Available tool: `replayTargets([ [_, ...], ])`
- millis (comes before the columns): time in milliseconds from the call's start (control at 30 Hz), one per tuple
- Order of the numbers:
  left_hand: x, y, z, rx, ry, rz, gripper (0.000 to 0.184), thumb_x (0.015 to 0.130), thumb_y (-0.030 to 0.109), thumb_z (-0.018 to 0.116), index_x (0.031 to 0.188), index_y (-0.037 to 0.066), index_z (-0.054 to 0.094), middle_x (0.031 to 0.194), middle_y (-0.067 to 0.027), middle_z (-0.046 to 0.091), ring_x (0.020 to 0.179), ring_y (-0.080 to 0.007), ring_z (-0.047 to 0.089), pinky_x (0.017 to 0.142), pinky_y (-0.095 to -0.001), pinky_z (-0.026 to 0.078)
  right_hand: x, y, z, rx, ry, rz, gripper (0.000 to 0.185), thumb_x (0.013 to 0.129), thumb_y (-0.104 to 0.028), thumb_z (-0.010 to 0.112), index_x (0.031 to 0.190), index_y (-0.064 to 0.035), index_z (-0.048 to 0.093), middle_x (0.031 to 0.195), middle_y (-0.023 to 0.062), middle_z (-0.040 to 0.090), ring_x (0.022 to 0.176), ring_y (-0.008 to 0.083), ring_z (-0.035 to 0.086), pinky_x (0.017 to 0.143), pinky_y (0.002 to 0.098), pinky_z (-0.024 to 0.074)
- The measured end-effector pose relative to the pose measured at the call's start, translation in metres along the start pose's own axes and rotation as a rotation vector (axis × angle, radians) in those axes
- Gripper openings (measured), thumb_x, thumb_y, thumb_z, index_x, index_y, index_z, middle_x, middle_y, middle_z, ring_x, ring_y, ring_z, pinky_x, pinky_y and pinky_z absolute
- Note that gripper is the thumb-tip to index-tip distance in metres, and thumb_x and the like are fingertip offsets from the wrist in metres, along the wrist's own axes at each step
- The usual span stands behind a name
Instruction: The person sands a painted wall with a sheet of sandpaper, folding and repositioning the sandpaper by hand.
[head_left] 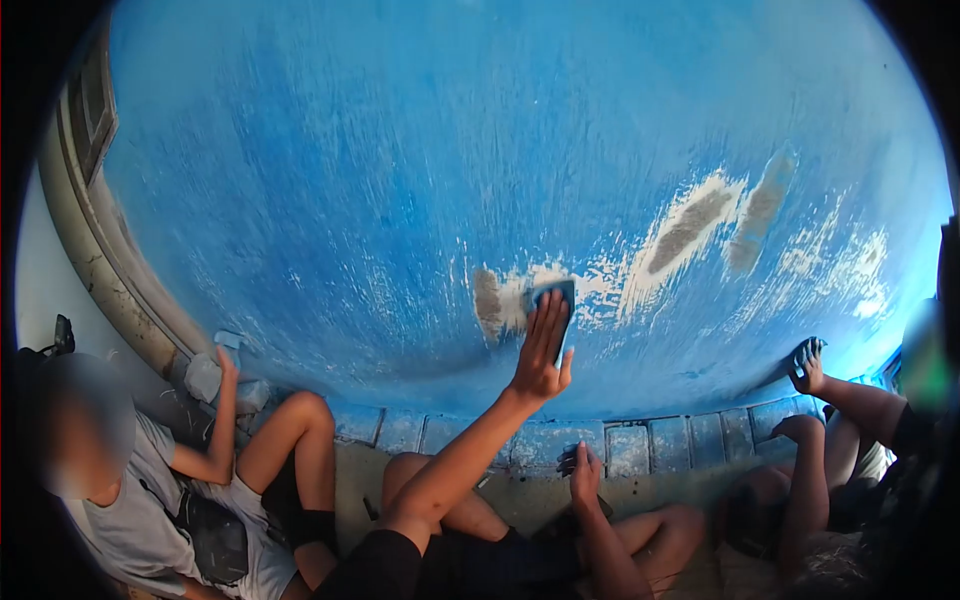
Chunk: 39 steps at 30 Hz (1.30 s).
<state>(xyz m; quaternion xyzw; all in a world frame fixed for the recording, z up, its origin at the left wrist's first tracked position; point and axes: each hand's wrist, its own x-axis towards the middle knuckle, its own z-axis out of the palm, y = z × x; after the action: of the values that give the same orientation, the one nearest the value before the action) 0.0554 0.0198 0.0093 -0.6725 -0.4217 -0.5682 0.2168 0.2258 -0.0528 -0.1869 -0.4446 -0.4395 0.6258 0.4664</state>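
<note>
My left hand (543, 345) is pressed flat against the blue painted wall (350, 180), its fingers holding a folded sheet of sandpaper (567, 292). The sheet, coated in blue dust, lies over a scraped white patch (598, 290). Just left of it is a bare grey patch (487, 300). Low in front of me, my right hand (585, 475) is raised near the block ledge (540, 445), away from the wall. Its fingers are loosely bent and dark at the tips, and nothing shows in them.
A person (150, 470) sits at left, holding a blue pad (229, 342) near the wall's base. At right another person's hand (808, 368) touches the wall with something dark. Larger grey patches (690, 230) lie up to the right. Stone lumps (203, 377) stand in the left corner.
</note>
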Motion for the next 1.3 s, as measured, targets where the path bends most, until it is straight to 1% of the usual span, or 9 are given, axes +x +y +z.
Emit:
replayTargets([
  [67,-0.016,-0.006,-0.001,0.108,-0.139,0.012,0.051,0.100,0.022,0.031,0.143,-0.004,0.029,0.152,-0.0201,0.025,0.141,-0.0364,0.020,0.113,-0.0496,0.020,-0.005,-0.008,0.001,0.010,-0.005,-0.017,0.042,0.100,-0.034,0.042,0.082,-0.0007,0.059,0.066,0.0068,0.060,0.054,0.0130,0.055,0.052,0.0264,0.0421],
  [267,0.024,0.002,-0.012,0.102,-0.125,0.048,0.053,0.096,0.018,0.038,0.144,-0.002,0.029,0.152,-0.0185,0.026,0.142,-0.0333,0.021,0.114,-0.0466,0.019,-0.010,-0.002,-0.002,0.021,-0.007,0.008,0.042,0.100,-0.035,0.042,0.082,-0.0005,0.058,0.066,0.0086,0.061,0.053,0.0152,0.056,0.051,0.0274,0.0437],
  [467,0.036,-0.003,-0.018,0.097,-0.177,0.098,0.051,0.100,0.026,0.028,0.139,-0.007,0.035,0.147,-0.0234,0.032,0.139,-0.0376,0.027,0.113,-0.0481,0.020,-0.003,0.003,0.000,0.016,-0.027,-0.005,0.042,0.100,-0.035,0.042,0.082,-0.0008,0.058,0.066,0.0086,0.061,0.053,0.0150,0.057,0.050,0.0269,0.0433],
  [867,0.030,0.018,-0.021,0.032,-0.171,0.002,0.051,0.097,0.014,0.038,0.145,0.002,0.029,0.152,-0.0158,0.026,0.142,-0.0322,0.021,0.114,-0.0460,0.021,-0.002,-0.001,-0.001,0.013,-0.009,0.039,0.042,0.101,-0.034,0.042,0.084,-0.0003,0.060,0.069,0.0064,0.062,0.057,0.0122,0.056,0.052,0.0253,0.0413],
  [1033,-0.099,0.046,-0.030,-0.286,-0.469,-0.371,0.052,0.096,0.010,0.040,0.145,-0.001,0.026,0.152,-0.0195,0.024,0.142,-0.0365,0.018,0.115,-0.0432,0.018,-0.002,-0.007,-0.004,0.075,0.048,0.022,0.041,0.101,-0.033,0.043,0.083,-0.0008,0.060,0.070,0.0055,0.061,0.057,0.0111,0.054,0.053,0.0256,0.0409],
  [1100,-0.159,0.063,-0.034,-0.343,-0.407,-0.636,0.050,0.098,0.017,0.037,0.142,-0.005,0.028,0.143,-0.0236,0.038,0.135,-0.0387,0.033,0.109,-0.0400,0.029,-0.003,0.002,-0.008,0.017,0.102,-0.026,0.037,0.100,-0.031,0.045,0.088,-0.0002,0.061,0.072,0.0064,0.063,0.058,0.0121,0.056,0.053,0.0250,0.0421],
  [1200,-0.241,0.069,-0.045,-0.258,-0.631,-1.129,0.047,0.100,0.027,0.036,0.128,-0.009,0.045,0.115,-0.0242,0.058,0.108,-0.0389,0.056,0.092,-0.0392,0.041,-0.007,-0.001,-0.011,-0.119,0.089,-0.036,0.038,0.100,-0.031,0.045,0.091,0.0010,0.062,0.072,0.0047,0.062,0.062,0.0106,0.053,0.054,0.0266,0.0407],
  [1267,-0.250,0.069,-0.045,-0.247,-0.548,-1.276,0.050,0.100,0.037,0.040,0.107,-0.009,0.058,0.087,-0.0171,0.062,0.080,-0.0304,0.058,0.076,-0.0384,0.043,-0.004,0.007,-0.007,-0.092,0.103,0.027,0.036,0.098,-0.031,0.048,0.096,0.0018,0.062,0.080,0.0064,0.063,0.068,0.0123,0.056,0.059,0.0287,0.0436],
  [1300,-0.251,0.067,-0.041,-0.257,-0.562,-1.274,0.050,0.100,0.037,0.040,0.107,-0.009,0.058,0.087,-0.0171,0.062,0.080,-0.0304,0.058,0.076,-0.0384,0.043,0.002,0.019,-0.005,-0.222,0.119,-0.046,0.035,0.097,-0.032,0.050,0.099,0.0019,0.061,0.084,0.0077,0.063,0.072,0.0135,0.057,0.062,0.0297,0.0449],
])
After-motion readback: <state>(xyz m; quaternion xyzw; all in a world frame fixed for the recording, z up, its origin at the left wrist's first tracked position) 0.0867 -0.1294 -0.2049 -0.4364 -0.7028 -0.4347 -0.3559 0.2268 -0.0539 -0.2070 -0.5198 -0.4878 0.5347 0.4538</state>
